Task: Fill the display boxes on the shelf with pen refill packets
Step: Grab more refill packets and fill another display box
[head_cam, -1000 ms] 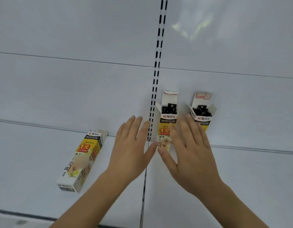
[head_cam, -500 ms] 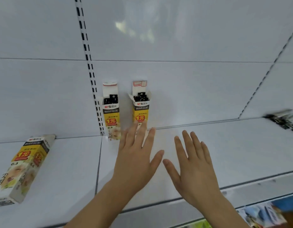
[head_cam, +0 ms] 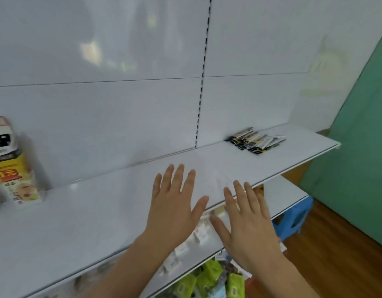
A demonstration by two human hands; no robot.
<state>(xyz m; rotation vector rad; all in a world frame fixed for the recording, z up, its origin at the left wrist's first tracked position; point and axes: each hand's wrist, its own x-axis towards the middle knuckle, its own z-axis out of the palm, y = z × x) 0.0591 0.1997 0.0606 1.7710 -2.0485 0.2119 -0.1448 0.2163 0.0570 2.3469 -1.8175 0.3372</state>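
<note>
The white shelf [head_cam: 89, 214] serves as the reference landmark. Both hands are held above it with fingers straight and spread, palms down, grasping nothing.

Left hand [head_cam: 175, 203]: positioned over the middle of the shelf, fingertips directed toward the shelf's back panel [head_cam: 100, 117]. Whether the palm touches the surface cannot be determined.

Right hand [head_cam: 248, 220]: positioned just beside the left hand, over the front edge of the shelf, so that its thumb and wrist extend past the edge. The two hands lie close together but apart.

Pen refill packets [head_cam: 255, 140]: a loose pile of narrow packets lies flat on the shelf at its far right end, against the back panel and just right of the slotted upright [head_cam: 202, 87]. The pile is well apart from both hands.

Display box [head_cam: 10, 162]: one open-topped box, yellow and white with a black band, stands upright at the left end of the shelf, near the back panel. It is blurred and partly cut off by the frame edge. Dark contents show at its opening; further detail cannot be resolved.

Below the shelf: a lower shelf level holds green packaged goods [head_cam: 211, 276] and other blurred items. A blue plastic stool [head_cam: 295, 218] stands on the wooden floor [head_cam: 336, 254] beyond the right end of the shelf, beside a green wall [head_cam: 362, 147].
</note>
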